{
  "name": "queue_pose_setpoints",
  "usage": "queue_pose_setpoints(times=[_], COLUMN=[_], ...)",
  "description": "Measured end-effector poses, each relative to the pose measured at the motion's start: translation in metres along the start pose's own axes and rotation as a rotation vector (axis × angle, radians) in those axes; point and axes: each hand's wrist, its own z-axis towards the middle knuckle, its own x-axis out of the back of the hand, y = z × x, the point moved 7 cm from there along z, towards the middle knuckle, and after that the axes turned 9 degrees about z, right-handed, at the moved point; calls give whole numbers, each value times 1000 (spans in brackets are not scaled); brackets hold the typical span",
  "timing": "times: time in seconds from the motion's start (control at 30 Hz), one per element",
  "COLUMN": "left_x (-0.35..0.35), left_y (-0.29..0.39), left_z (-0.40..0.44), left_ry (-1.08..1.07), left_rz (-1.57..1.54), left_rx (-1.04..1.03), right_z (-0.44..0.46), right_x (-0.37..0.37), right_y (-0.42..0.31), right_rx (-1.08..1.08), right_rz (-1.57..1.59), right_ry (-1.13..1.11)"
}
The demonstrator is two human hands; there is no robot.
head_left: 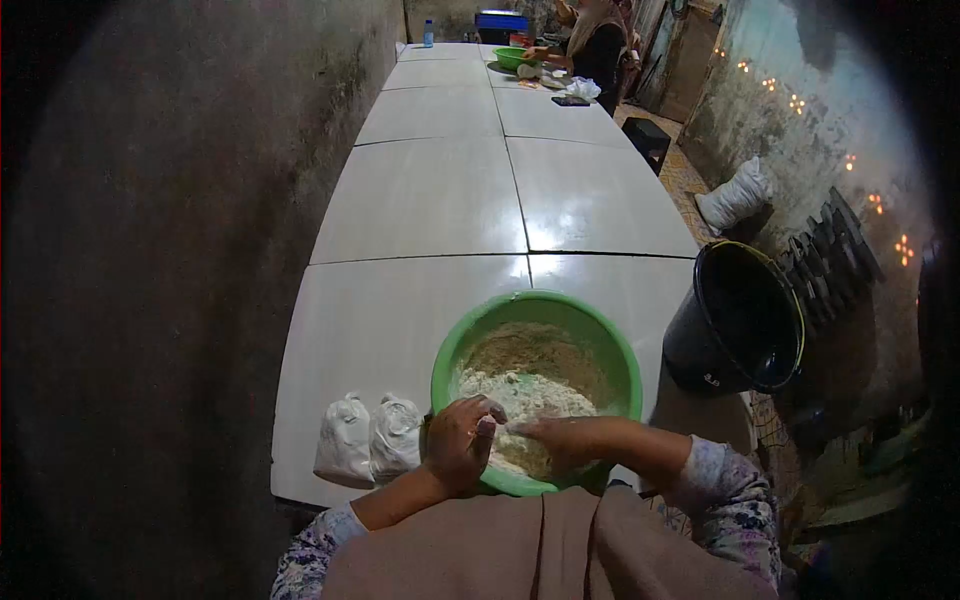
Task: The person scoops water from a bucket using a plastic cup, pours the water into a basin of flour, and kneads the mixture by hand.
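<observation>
A green basin (624, 345) stands at the near end of the white table, with pale, crumbly flour mixture (530, 393) inside. Brownish, wetter-looking residue coats its far inner wall. My left hand (462, 440) is closed over the basin's left front rim, its curled fingertips floury. Reaching in from the right, my right hand (560, 440) is down in the mixture, and its fingers are mostly hidden there. Left of the basin, two tied plastic bags of white powder (345, 437) (396, 435) sit side by side, close to my left hand.
A black bucket (700, 335) stands at the table's right edge. At the far end, a person (600, 55) is beside another green basin (514, 58). A blue bottle (428, 34) and a dark phone-like object (570, 101) lie farther off. A wall (230, 200) runs along the left.
</observation>
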Motion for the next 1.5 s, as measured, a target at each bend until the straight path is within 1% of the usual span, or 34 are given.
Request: queue_pose_setpoints(times=[0.07,0.1,0.17,0.2,0.27,0.33,0.37,0.43,0.47,0.53,0.57,0.6,0.67,0.7,0.73,0.8,0.83,0.9,0.93,0.97,1.0,1.07,1.1,1.17,1.2,1.27,1.3,1.33,1.37,1.4,1.43,1.47,1.5], left_x=[1,2,1,0,1,5,3,1,2,3,4,5,4,3,-1,0,-1,1,5,4,6,2,5,6,5,1,3,4,5,8,10,9,8], left_y=[0,1,1,-1,0,4,3,2,2,2,4,5,-1,-5,-7,-15,-20,-18,-15,-15,-16,-19,-15,-16,-16,-21,-19,-17,-13,-8,-4,-4,-5], left_z=[1,1,2,2,1,0,0,1,2,2,2,3,-2,-4,-4,-6,-8,-8,-6,-5,-5,-6,-7,-6,-5,-8,-8,-7,-5,-3,-2,-2,-2], left_ry=[7,0,-3,-1,42,57,24,-4,11,31,39,44,37,30,23,158,196,199,208,153,157,101,125,115,97,124,130,135,132,132,131,128,124], left_rz=[-19,-8,2,4,4,11,26,41,7,-30,-18,-6,-69,-127,-128,-241,-253,-224,-199,-193,-191,-182,-189,-175,-157,-138,-150,-161,-162,-161,-159,-159,-160], left_rx=[2,-11,-37,-38,-53,-41,-31,-23,-29,-28,-32,-39,-23,-8,-14,-52,-11,-5,-4,-7,-1,52,78,57,31,31,14,-4,-8,-13,-18,-22,-11], right_z=[11,24,56,58,59,79,79,70,67,39,19,17,13,37,36,51,52,135,105,95,100,47,47,43,36,21,2,6,16,12,13,12,8], right_x=[-10,-19,-22,-17,13,36,46,76,81,103,114,117,121,113,111,96,90,35,28,20,-2,10,2,-14,-14,-13,0,-1,6,19,29,34,46], right_y=[-29,-24,-9,-11,-15,19,31,50,53,45,30,27,45,71,70,54,37,70,24,-2,2,-35,-23,4,12,27,13,28,48,39,52,51,46], right_rx=[264,265,288,289,299,246,246,200,201,184,115,112,-140,-185,-190,-178,-256,-25,-25,-6,3,73,73,190,187,100,157,155,221,286,24,23,74], right_rz=[-91,-90,-209,-211,-353,-337,-338,-179,-184,-118,29,28,162,-14,-8,-157,20,20,-111,-118,-277,-10,-16,-66,-66,-183,-218,-217,-225,-231,-59,-57,-83], right_ry=[-38,-36,156,158,385,438,436,571,569,779,779,778,786,639,646,514,375,212,202,101,41,-61,-68,1,-1,-31,-51,-48,99,246,226,230,344])
